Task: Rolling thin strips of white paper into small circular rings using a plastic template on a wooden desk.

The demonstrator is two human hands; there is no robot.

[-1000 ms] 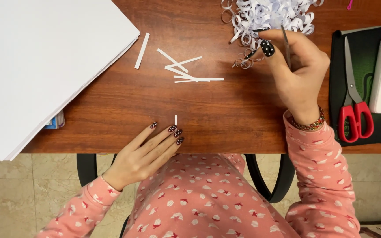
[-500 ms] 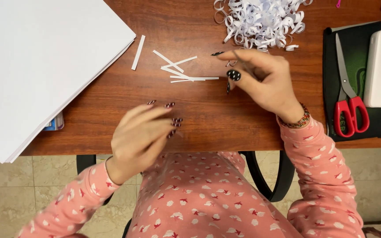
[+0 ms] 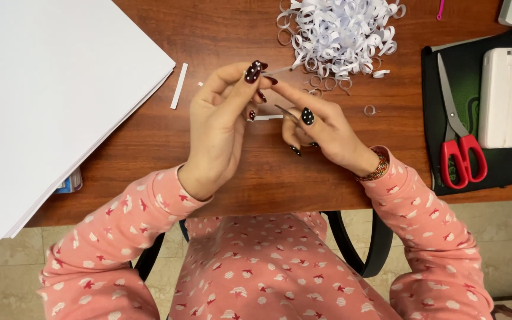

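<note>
Now both hands (image 3: 268, 112) pinch thin rod (image 3: 287, 114), axis diagonal, up-left.

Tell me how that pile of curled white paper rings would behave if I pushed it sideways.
The pile of paper rings would probably scatter: the rings lie loose, with strays already apart. They look thin and light, so likely easy to crush. Single rings might roll on the smooth wooden table.

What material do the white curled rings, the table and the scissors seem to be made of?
White curled rings: thin paper, matte, judging by the flat narrow bands that hold a loose curl.
Table: wood or wood-look laminate, reddish brown with visible grain and a slight sheen; which one I cannot tell.
Scissors: grey metal blades, dull shine; the red handles look like glossy plastic.
</note>
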